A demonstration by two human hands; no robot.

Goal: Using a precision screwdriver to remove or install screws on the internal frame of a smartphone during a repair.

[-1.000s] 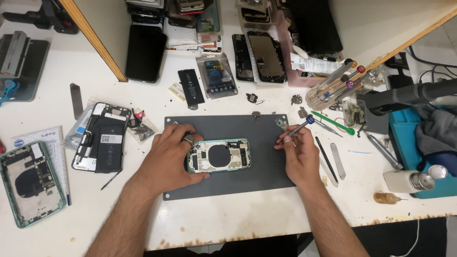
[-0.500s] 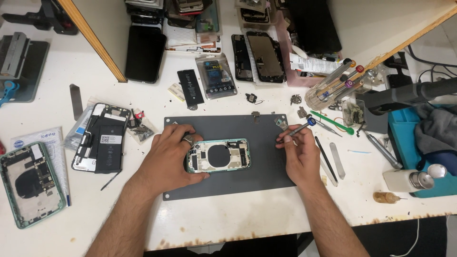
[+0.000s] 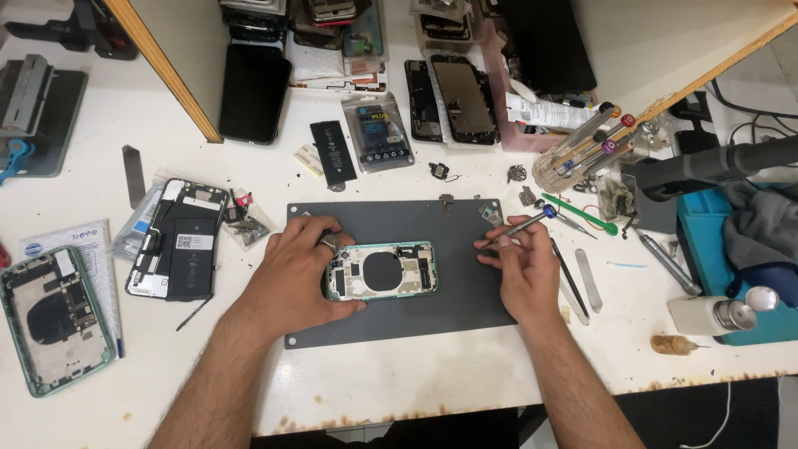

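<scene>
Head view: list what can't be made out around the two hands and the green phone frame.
- Screwdriver tip: too small, partly behind right hand fingers.
- Green phone frame left end: covered by left hand.
- Frame's screws: too small.
- Grey mat under both hands: hidden.

A single head-worn camera is looking steeply down from close above the near edge of the white workbench (image 3: 399,374), facing the far clutter and taking in its full left-to-right spread.
</scene>
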